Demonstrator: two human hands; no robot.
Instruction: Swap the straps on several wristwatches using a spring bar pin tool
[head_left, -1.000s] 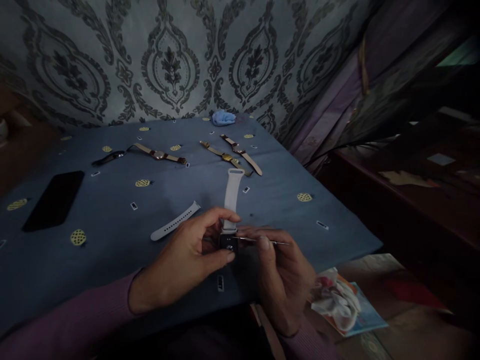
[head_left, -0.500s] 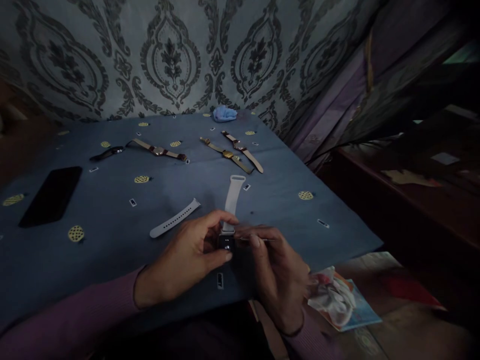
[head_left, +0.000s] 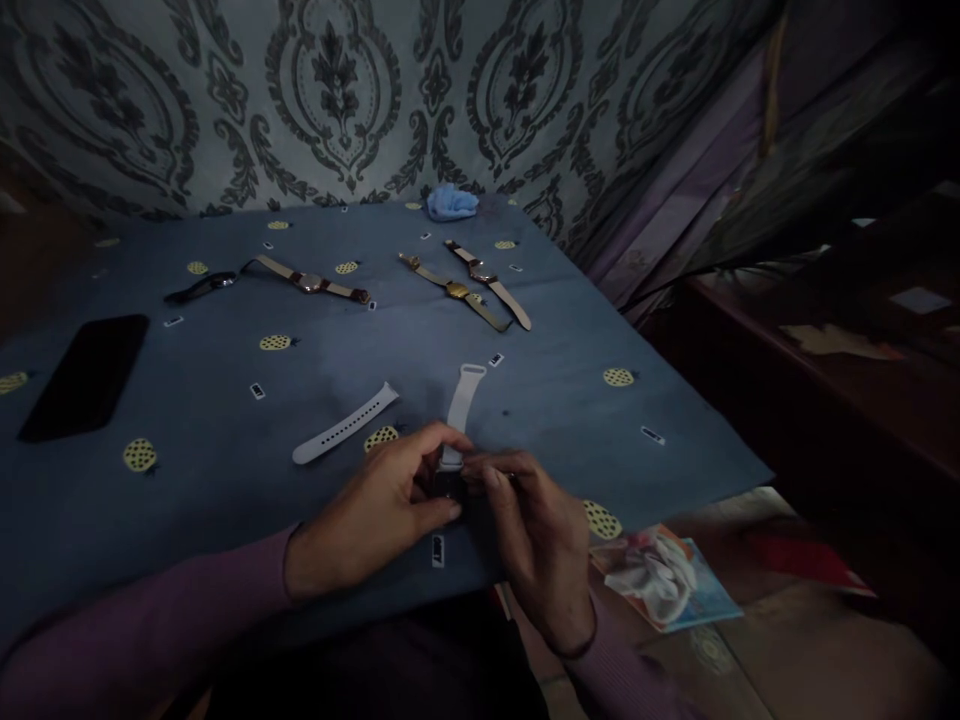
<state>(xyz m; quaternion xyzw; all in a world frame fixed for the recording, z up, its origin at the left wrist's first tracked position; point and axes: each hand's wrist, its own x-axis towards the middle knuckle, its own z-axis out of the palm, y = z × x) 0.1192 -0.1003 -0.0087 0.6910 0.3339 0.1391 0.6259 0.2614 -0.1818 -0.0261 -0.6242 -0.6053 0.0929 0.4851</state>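
- Far L: blk phone [head_left: 84,378], flat on blue tablecloth [head_left: 555,400] w/ pineapple prints.
- Next R, farther back: dark watch [head_left: 201,288], lying by end of brown-beige watch [head_left: 309,282], which is stretched out w/ round face mid-strap.
- L-ctr, nearer: loose strap [head_left: 345,428], pale w/ row of holes, lying diag., just beyond L hand.
- L hand [head_left: 375,510]: thumb & index curved apart in a C, gripping smartwatch [head_left: 448,486] btwn them; other fingers mostly hidden, can't tell how they sit.
- Ctr: smartwatch held over near part of cloth, btwn both hands; dark body, mostly covered. White band [head_left: 466,400] at its far end, pointing away, slot at tip.
- Back ctr: blue cloth [head_left: 452,203], crumpled, nr patterned wall [head_left: 337,100].
- In front of it: gold watch [head_left: 456,290], laid open diag.; just R, leather watch [head_left: 484,272], approx. parallel.
- R hand [head_left: 536,540]: thumb & index pinched on thin tool [head_left: 512,477], mostly hidden; fingertips at R side of smartwatch. Other fingers curled in.
- Far R, below table edge: crumpled plastic [head_left: 664,575] on orange/blue packet [head_left: 709,595]; red item [head_left: 814,560] farther R, blurry.
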